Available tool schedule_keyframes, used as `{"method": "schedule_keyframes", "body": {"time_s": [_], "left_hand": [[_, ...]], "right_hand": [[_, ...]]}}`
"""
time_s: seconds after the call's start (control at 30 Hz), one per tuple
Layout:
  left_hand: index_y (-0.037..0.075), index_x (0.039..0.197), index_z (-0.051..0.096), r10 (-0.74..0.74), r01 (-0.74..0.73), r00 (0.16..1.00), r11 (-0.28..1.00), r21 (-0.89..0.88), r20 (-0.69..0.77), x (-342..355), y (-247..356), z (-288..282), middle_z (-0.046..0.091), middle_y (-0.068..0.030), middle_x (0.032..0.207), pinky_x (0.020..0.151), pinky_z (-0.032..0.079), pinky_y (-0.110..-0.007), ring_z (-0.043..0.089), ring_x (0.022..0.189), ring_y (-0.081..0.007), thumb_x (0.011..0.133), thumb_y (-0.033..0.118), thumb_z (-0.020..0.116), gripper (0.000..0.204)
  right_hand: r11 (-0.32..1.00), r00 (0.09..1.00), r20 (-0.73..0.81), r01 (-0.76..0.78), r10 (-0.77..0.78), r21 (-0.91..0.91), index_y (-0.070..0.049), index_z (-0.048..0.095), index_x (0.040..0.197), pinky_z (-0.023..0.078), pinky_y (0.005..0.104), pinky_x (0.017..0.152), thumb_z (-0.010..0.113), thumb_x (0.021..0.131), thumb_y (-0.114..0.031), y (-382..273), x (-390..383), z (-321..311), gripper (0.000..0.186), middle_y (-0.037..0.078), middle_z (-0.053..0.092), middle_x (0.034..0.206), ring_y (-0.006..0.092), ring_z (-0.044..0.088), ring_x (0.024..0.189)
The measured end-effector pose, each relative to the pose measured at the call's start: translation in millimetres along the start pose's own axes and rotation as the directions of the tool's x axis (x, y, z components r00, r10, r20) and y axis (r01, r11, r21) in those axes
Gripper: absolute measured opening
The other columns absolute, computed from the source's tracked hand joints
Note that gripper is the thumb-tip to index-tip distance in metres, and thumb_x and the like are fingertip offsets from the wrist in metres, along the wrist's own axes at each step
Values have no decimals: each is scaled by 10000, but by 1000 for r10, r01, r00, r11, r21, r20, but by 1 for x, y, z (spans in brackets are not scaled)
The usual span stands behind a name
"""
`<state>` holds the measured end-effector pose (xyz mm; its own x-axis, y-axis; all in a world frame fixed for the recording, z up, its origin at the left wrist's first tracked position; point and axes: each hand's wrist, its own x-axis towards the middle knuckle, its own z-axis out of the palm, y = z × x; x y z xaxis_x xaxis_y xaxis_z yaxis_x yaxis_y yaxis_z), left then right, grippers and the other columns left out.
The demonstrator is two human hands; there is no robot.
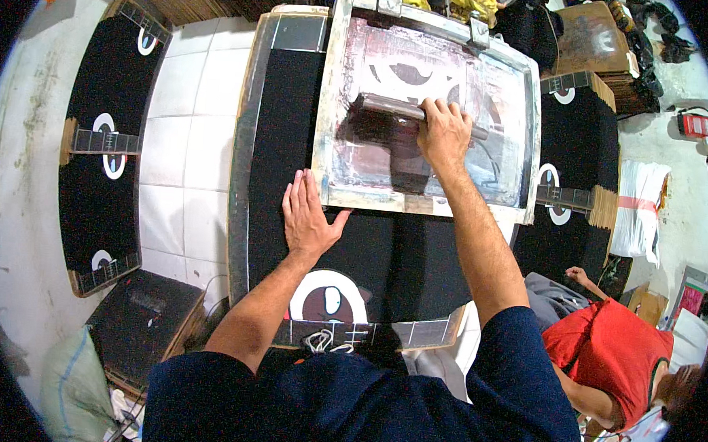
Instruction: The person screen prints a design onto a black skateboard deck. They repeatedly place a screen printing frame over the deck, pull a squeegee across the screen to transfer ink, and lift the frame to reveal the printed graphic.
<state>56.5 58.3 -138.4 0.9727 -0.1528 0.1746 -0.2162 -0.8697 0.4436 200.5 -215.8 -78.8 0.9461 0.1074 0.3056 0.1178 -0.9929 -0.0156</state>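
So the right hand [443, 132] is clamped around the handle of a squeegee [393, 108] that sits on the mesh inside a wooden-framed printing screen [327, 130], roughly mid-screen and a bit toward the far edge. Meanwhile the left hand [307, 216] lies flat and open, fingers spread, on the black fabric [283, 119] of the long print table, its fingertips right at the frame's near-left corner. Off to the right, another person in a red shirt [613, 350] crouches beside more printed black pieces.
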Motion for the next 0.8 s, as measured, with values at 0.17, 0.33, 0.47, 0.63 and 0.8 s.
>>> {"method": "schedule_keyframes", "body": {"time_s": [0.17, 0.33, 0.47, 0.63, 0.8], "left_hand": [[-54, 1605, 172, -94, 87, 995, 980, -178, -31, 8, 0, -1, 327, -291, 1613, 1259, 202, -542, 309, 1526, -374, 776, 533, 849, 1220], [-29, 1557, 317, -278, 283, 958, 881, -379, 69, 19, 11, -3, 491, -270, 1519, 1287, 164, -526, 432, 1467, -376, 629, 255, 984, 1178], [-2, 1558, 335, -343, 314, 937, 756, -574, 61, 18, 18, -12, 540, -245, 1484, 1234, 309, -527, 525, 1382, -397, 642, 205, 975, 1137], [0, 1546, 378, -347, 299, 938, 777, -553, 20, 21, 23, -19, 624, -199, 1407, 1065, 515, -392, 629, 1270, -279, 601, 97, 985, 1127], [-24, 1551, 352, -350, 344, 931, 756, -557, 101, 28, 24, -23, 567, -244, 1450, 1094, 494, -423, 587, 1319, -344, 592, 100, 990, 1159]], "right_hand": [[999, 993, 111, -34, 33, 7, -170, 650, 1070, 434, 495, 937, 760, 762, -83, 5, 11, -6, 338, 27, 679, 1042, 263, 621, 1082], [997, 988, 130, -81, 82, -18, -169, 710, 1166, 419, 531, 980, 818, 803, -185, 11, 31, -9, 379, 59, 713, 1106, 294, 641, 1106], [981, 979, 202, -68, 31, 179, -122, 699, 1166, 475, 512, 890, 833, 794, -210, 31, 67, -20, 404, 126, 736, 1118, 373, 671, 1062], [987, 966, 257, -11, -31, 159, -124, 701, 1191, 467, 531, 889, 832, 800, -213, 30, 57, -34, 422, 114, 746, 1095, 367, 671, 1076], [986, 940, 329, 38, -91, 163, -160, 709, 1188, 495, 541, 874, 838, 761, -227, 40, 52, -18, 451, 108, 749, 1066, 347, 697, 1038]]}}
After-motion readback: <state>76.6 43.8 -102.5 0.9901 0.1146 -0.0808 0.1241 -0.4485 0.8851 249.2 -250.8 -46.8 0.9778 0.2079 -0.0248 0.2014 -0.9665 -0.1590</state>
